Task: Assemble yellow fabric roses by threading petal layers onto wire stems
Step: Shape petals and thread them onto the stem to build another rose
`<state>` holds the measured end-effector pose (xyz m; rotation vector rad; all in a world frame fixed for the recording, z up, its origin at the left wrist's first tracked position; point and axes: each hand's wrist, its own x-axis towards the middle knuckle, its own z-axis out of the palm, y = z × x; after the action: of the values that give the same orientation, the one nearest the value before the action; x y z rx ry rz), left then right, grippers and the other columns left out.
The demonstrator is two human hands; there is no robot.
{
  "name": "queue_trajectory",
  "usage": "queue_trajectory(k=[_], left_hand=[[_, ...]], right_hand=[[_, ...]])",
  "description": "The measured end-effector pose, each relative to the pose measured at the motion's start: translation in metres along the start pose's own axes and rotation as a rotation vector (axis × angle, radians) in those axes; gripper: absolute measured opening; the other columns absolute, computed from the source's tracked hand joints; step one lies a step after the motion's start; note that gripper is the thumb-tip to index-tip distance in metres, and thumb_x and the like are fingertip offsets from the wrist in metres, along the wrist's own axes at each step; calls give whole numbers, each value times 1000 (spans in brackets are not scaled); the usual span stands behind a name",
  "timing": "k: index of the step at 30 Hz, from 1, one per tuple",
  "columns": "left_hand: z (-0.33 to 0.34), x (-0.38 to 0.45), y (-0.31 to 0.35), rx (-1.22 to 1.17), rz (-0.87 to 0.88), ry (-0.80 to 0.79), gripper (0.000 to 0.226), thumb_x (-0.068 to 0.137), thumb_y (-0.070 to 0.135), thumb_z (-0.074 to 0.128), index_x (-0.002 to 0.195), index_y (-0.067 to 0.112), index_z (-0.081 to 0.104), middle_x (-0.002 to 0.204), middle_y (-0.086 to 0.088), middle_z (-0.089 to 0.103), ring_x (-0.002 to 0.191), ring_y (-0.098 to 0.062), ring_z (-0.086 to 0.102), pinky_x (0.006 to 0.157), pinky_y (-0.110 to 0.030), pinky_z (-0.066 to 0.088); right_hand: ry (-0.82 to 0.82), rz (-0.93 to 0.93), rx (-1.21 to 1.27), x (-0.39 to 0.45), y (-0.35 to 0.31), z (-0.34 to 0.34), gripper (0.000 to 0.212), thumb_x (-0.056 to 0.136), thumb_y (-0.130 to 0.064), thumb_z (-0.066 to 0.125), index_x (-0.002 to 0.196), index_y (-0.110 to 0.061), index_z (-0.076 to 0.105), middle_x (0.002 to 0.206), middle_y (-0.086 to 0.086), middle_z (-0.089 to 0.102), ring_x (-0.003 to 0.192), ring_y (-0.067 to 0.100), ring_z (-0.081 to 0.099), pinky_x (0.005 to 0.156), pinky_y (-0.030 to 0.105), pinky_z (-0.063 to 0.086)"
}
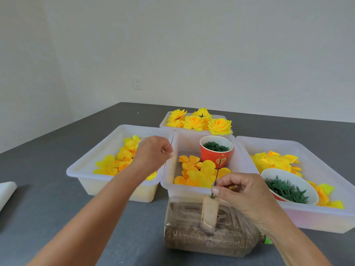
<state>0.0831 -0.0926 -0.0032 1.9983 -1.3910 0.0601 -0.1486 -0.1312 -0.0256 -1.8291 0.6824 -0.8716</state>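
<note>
My right hand [242,191] pinches a thin green wire stem [216,177] that stands upright in a pale block [209,214] fixed on a sand-filled plastic bottle [207,239] lying on its side. My left hand [153,152] hovers over the left tray's [107,143] near right corner, fingers curled; whether it holds anything is unclear. Loose yellow petal layers [199,173] lie in the middle tray [184,143], more petals [119,160] in the left tray and more petals [276,160] in the right tray [326,214].
A red paper cup [216,152] of green rings stands in the middle tray. A white bowl [288,187] of green calyx pieces sits in the right tray. Finished yellow roses [199,121] fill a far tray. White material [6,192] lies at the left edge of the grey table [57,208].
</note>
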Motion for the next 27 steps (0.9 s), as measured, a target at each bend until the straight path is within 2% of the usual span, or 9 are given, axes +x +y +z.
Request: queue_trajectory(k=[2,5,9,13,16,19,22,24,27], left_hand=[[-2,14,-19,314,-21,-119,29,80,8,65,108,15,66,111,-3,63,105,-21,56,79,-26,42],[4,25,-38,663,-31,-359,48,77,11,69,122,21,55,124,-2,51,116,-22,50,82,-30,45],[18,31,-57,817,-18,-419,42,85,9,60,126,14,51,128,-4,52,118,-23,52,82,-31,48],[10,36,-66,629,-74,-325,16,86,12,59,98,2,66,103,-12,65,99,-25,59,75,-29,45],[-9,42,-70,384,-146,-252,24,89,25,61,93,3,69,88,-8,54,87,-24,53,67,-28,40],[-29,43,-68,27,-316,-145,18,82,22,72,75,7,64,71,-6,48,65,-19,44,52,-24,29],[-40,45,-65,-225,-404,-33,23,72,17,81,78,2,64,72,-6,52,70,-20,46,58,-26,33],[-42,46,-64,-257,-419,8,27,74,15,79,85,-6,64,77,-10,54,74,-22,47,67,-28,35],[-40,47,-67,-271,-422,21,24,82,16,72,86,-6,65,78,-14,53,73,-23,45,68,-33,34]], right_hand=[[-5,-4,-6,0,-1,0,15,70,-3,77,63,-15,73,62,-5,68,56,1,54,55,12,43],[-10,-4,-9,0,-1,-1,16,70,-3,77,61,-16,73,62,-5,68,55,0,53,55,12,42],[-17,6,-10,0,-1,-1,16,70,-5,78,61,-17,73,62,-4,67,56,2,53,56,14,42],[-21,19,-10,-1,0,-2,11,70,-9,78,65,-18,74,64,-3,68,60,6,54,59,17,43],[-38,33,0,-1,-1,-2,10,69,-13,79,68,-22,75,65,-3,68,59,8,53,60,19,44],[-61,39,20,-1,-3,-3,11,68,-13,78,67,-23,75,65,-2,68,58,8,52,59,17,43],[-73,43,37,0,-4,-3,12,68,-9,78,66,-21,75,67,1,68,58,8,54,59,17,44],[-77,47,59,0,-4,-3,11,68,-8,78,66,-19,75,68,3,69,59,7,56,60,17,46],[-80,59,86,0,-4,-3,10,68,-6,77,68,-16,75,70,5,70,61,7,58,61,17,47]])
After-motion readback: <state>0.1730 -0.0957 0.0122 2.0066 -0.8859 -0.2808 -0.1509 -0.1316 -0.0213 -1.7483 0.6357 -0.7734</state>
